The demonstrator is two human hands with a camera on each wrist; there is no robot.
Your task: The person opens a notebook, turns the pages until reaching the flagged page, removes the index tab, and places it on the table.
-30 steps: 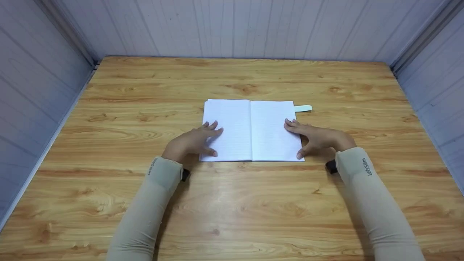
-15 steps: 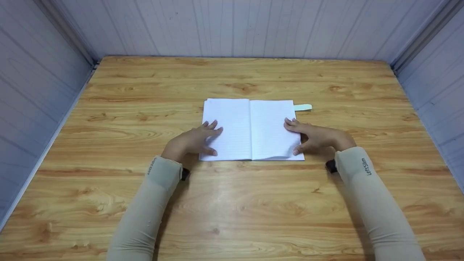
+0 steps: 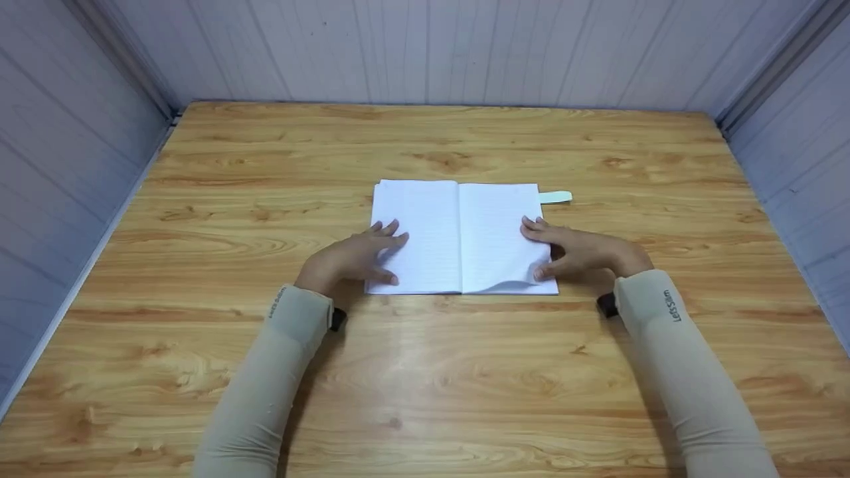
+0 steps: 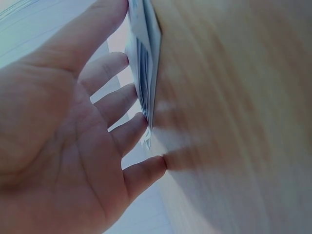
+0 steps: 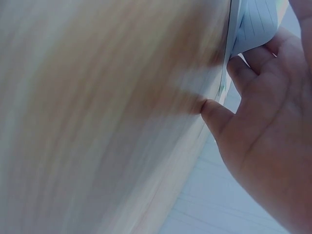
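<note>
An open notebook [image 3: 498,226] with ruled white pages lies flat on the wooden table. On its left page rests my left hand [image 3: 352,259], fingers spread and thumb near the lower left corner. Seen from the left wrist, the left fingers [image 4: 114,105] reach along the side of the page stack. My right hand [image 3: 578,252] lies over the right edge, its fingertips on the page and its thumb at the lower corner. There the bottom corner of the top page [image 5: 261,24] bows up, away from the sheets beneath. The little finger touches the table.
A pale green strip [image 3: 556,197] sticks out past the notebook's upper right edge. The wooden table [image 3: 425,385] runs back to white panelled walls [image 3: 425,53], which also stand on both sides. Dark wrist bands [image 3: 606,305] show under the sleeves.
The right thumb has slid inward and slightly up from the corner, and the lower right corner of the top page has curled up. My left hand has stayed in place.
</note>
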